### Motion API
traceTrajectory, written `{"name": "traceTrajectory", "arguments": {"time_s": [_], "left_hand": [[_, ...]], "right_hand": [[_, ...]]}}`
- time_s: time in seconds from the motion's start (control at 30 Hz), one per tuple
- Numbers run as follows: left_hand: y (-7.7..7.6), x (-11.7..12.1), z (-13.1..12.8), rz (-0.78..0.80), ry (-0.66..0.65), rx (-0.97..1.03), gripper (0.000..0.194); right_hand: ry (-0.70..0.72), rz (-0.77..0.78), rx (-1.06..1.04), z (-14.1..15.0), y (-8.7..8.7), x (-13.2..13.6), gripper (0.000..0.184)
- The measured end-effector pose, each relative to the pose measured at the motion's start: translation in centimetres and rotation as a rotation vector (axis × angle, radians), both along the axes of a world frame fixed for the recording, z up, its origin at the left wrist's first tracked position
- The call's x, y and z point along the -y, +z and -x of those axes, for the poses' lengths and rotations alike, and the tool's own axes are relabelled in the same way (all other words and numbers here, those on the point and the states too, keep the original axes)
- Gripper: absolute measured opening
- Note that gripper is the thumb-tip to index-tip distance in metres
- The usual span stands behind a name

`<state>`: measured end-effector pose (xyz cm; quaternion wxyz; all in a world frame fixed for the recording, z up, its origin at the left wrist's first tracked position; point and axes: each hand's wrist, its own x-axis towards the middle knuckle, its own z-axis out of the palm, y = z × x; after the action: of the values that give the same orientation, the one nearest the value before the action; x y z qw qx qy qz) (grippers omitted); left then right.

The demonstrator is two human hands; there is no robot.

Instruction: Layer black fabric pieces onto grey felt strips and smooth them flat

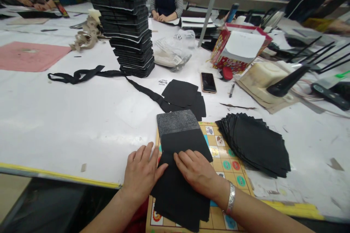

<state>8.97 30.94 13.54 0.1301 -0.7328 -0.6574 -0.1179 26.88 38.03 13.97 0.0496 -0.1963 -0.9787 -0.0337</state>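
Observation:
My left hand (143, 171) lies with its fingers stretched out along the left edge of a black sheet piece (183, 193), the thumb touching it. My right hand (198, 171) rests on the same black material with its fingers close together and slightly bent. Just beyond the hands is a black panel (183, 142) with a grey, speckled band at its far end. Overlapping black pieces extend toward me below the hands. Under them lies a yellow board (226, 178) printed with coloured pictures. A silvery bracelet (231, 198) is on my right wrist.
Right of the board is a fanned stack of black pieces (257, 145). Farther off are loose black pieces (182, 93), a black strip (144, 89), a phone (208, 82), a pen (232, 90) and a tall black stack (128, 18). A person (166, 0) works across the table.

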Motion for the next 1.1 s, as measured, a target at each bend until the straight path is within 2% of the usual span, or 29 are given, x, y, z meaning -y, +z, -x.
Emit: {"name": "traceTrajectory", "arguments": {"time_s": [0.1, 0.2, 0.37, 0.47, 0.7, 0.93, 1.1], "left_hand": [[-0.6, 0.2, -0.8, -0.093, -0.155, 0.053, 0.036], [-1.3, 0.3, -2.0, -0.056, -0.259, 0.086, 0.034], [-1.4, 0.2, -2.2, -0.029, -0.279, 0.064, 0.033], [-1.1, 0.2, -2.3, -0.005, -0.288, -0.006, 0.037], [0.1, 0.2, -3.9, 0.248, -0.251, -0.225, 0.062], [1.1, -0.2, -5.1, 0.387, -0.262, -0.287, 0.072], [1.7, -0.5, -5.7, 0.454, -0.256, -0.328, 0.07]], "right_hand": [[-0.012, 0.017, -0.017, 0.0, -0.1, -0.1, 0.026], [-0.031, 0.039, -0.052, -1.4, -0.4, -0.1, 0.026], [-0.049, 0.035, -0.141, -6.6, -1.0, 0.3, 0.032], [-0.065, 0.025, -0.168, -8.6, -1.2, 0.7, 0.034], [-0.09, 0.029, -0.076, -9.0, -0.7, 1.1, 0.034], [-0.075, 0.018, 0.003, -8.9, -0.4, 1.5, 0.034], [-0.057, -0.006, 0.024, -9.5, -0.1, 1.6, 0.033]]}}
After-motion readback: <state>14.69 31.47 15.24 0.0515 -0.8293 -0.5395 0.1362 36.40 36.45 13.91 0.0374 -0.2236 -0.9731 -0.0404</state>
